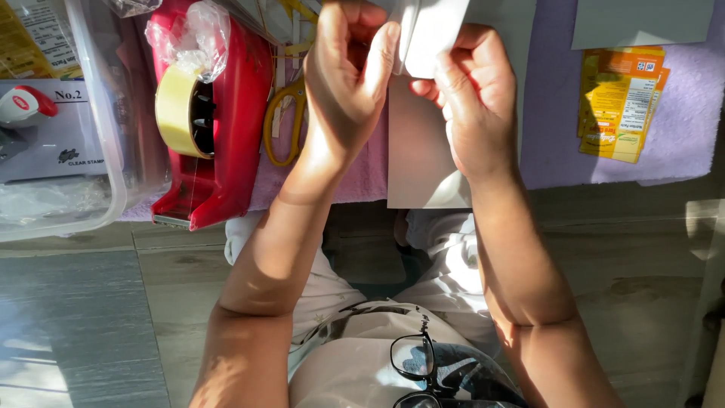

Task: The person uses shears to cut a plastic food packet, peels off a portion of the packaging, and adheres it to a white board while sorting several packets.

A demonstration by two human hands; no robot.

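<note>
Both hands work a white paper sheet (434,34) at the top centre, just right of the red tape dispenser (215,113). The left hand (343,83) pinches the sheet's left edge between thumb and fingers. The right hand (472,102) pinches its lower right part, fingers curled. The fold itself appears partly hidden by the fingers. Yellow-handled scissors (285,121) lie between the dispenser and the left hand. Orange packets (621,102) lie well right of the dispenser; a clear plastic bin (64,121) stands just left of it.
</note>
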